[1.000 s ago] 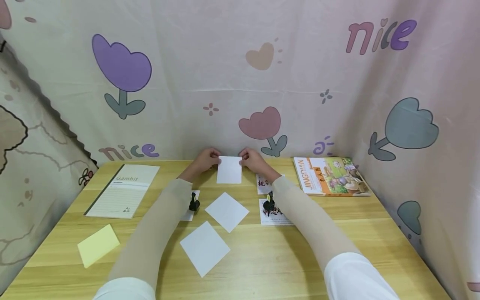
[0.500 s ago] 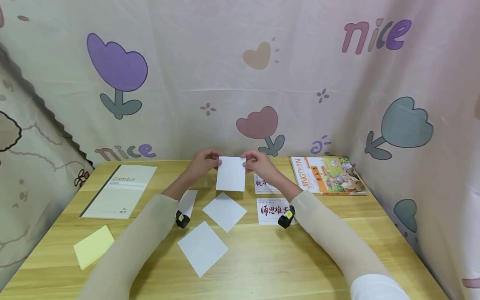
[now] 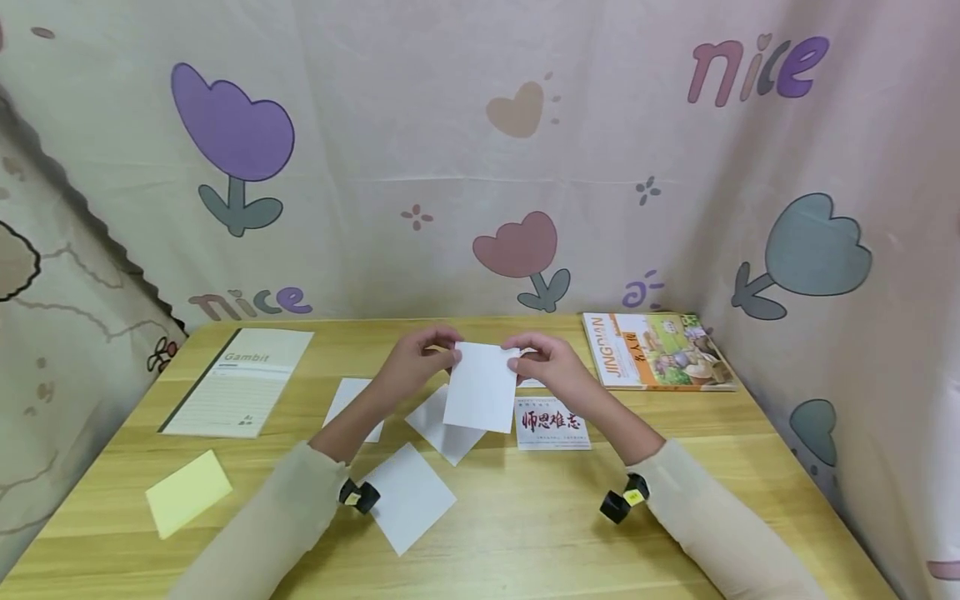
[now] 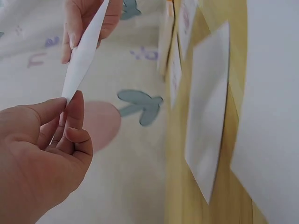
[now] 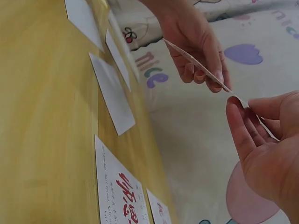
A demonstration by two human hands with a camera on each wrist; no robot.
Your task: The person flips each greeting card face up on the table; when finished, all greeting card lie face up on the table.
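A white card is held up above the table between both hands. My left hand pinches its upper left edge between thumb and fingers. At the upper right corner, my right hand grips it the same way. Both wrist views show the card edge-on in the two hands. Beneath it lies a white diamond-turned card, partly covered. Closer to me is another white card, and a third white card sits behind the left forearm. Right of these lies a card with red Chinese lettering.
A Gambit notebook and a pale yellow paper lie on the left of the wooden table. An illustrated book is at the back right. A patterned curtain hangs behind the table.
Both hands have lifted the white card off the back of the table and brought it nearer and slightly right. The forearms have drawn back, uncovering the red-lettered card.
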